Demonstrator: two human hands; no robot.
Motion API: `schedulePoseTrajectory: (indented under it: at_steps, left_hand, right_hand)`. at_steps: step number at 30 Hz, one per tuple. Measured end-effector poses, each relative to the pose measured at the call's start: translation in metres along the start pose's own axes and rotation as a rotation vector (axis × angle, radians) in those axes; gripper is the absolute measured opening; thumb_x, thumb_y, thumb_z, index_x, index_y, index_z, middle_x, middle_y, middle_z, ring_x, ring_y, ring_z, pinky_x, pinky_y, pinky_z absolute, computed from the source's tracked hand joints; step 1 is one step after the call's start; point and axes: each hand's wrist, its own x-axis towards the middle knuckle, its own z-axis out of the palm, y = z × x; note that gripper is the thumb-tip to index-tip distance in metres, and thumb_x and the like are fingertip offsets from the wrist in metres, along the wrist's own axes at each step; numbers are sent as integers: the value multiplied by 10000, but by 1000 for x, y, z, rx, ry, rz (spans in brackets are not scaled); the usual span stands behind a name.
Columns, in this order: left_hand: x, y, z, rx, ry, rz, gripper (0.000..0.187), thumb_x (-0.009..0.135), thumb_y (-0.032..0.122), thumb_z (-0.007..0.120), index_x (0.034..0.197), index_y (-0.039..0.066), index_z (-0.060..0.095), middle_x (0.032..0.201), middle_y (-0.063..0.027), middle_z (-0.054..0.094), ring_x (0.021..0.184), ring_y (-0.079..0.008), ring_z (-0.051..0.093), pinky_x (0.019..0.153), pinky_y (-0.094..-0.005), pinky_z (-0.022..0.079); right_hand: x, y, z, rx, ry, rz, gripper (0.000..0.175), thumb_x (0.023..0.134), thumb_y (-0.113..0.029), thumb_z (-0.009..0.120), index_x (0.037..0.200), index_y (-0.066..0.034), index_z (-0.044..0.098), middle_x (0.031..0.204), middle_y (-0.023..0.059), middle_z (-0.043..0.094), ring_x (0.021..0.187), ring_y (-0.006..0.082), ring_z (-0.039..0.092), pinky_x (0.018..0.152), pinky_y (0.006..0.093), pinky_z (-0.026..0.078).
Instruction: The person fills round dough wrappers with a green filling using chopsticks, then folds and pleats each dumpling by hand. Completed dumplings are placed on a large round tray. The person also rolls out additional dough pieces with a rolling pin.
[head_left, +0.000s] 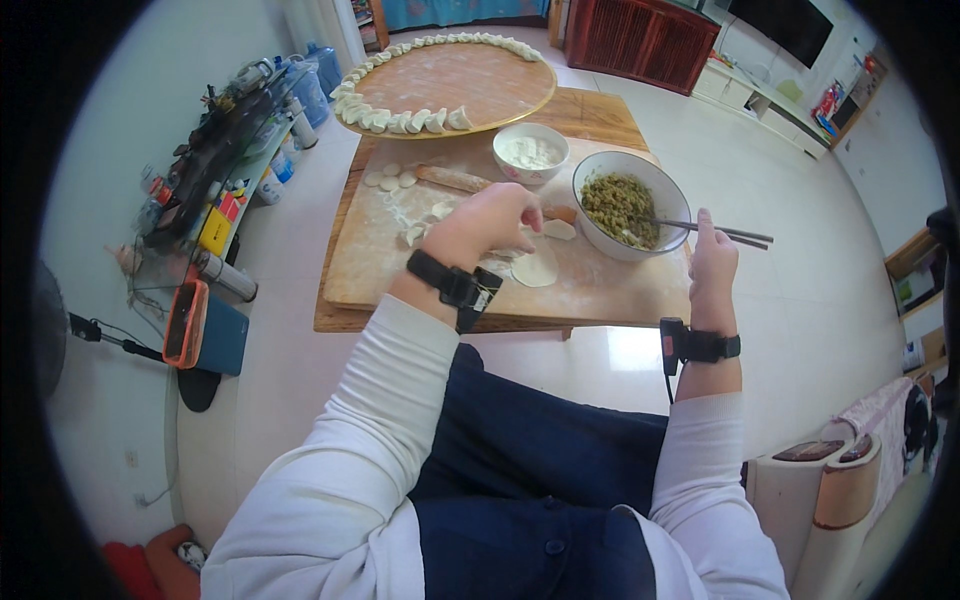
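My left hand (484, 217) is bent over the floured wooden board (600, 289), thumb and fingers apart, with nothing visible between them. Just beyond its fingertips lies a flat round dough wrapper (535, 270); I cannot tell whether they touch. A wooden rolling pin (454, 178) rests behind the hand, which partly hides it. Another dough piece (559, 229) lies by the pin's right end. My right hand (712, 259) grips a pair of chopsticks (720, 229). Their tips are in the greenish-brown filling (619, 202) inside a white bowl (679, 225).
A bowl of flour (531, 150) stands left of the filling bowl. Behind it, a round tray (450, 82) carries folded dumplings (375, 118) along its rim. Small dough discs (390, 182) and dough pieces (412, 234) lie on the board's left. A bin (217, 330) stands left of the table.
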Motion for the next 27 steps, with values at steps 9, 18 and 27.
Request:
schedulePoseTrajectory:
  at_steps: [9, 18, 27]
  left_hand:
    - [3, 29, 33, 325, -38, 26, 299, 639, 102, 799, 913, 59, 687, 903, -125, 684, 930, -308, 643, 803, -399, 521]
    - [-1, 38, 27, 379, -113, -6, 336, 654, 42, 751, 977, 107, 683, 885, -121, 687, 889, -293, 661, 761, -384, 534]
    - [10, 26, 27, 221, -53, -33, 126, 708, 84, 707, 820, 52, 658, 824, -133, 670, 832, -316, 642, 721, -400, 510]
  right_hand:
    - [4, -2, 4, 138, 61, 234, 523, 822, -468, 712, 991, 2, 559, 747, -7, 496, 650, 87, 454, 531, 236, 347]
    - [16, 3, 3, 349, 1, -24, 405, 902, -424, 620, 989, -30, 600, 802, 13, 538, 636, 86, 457, 524, 235, 345]
    - [-3, -22, 0, 181, -113, -232, 522, 981, -449, 466, 688, -25, 550, 577, 23, 492, 479, 97, 481, 450, 246, 410]
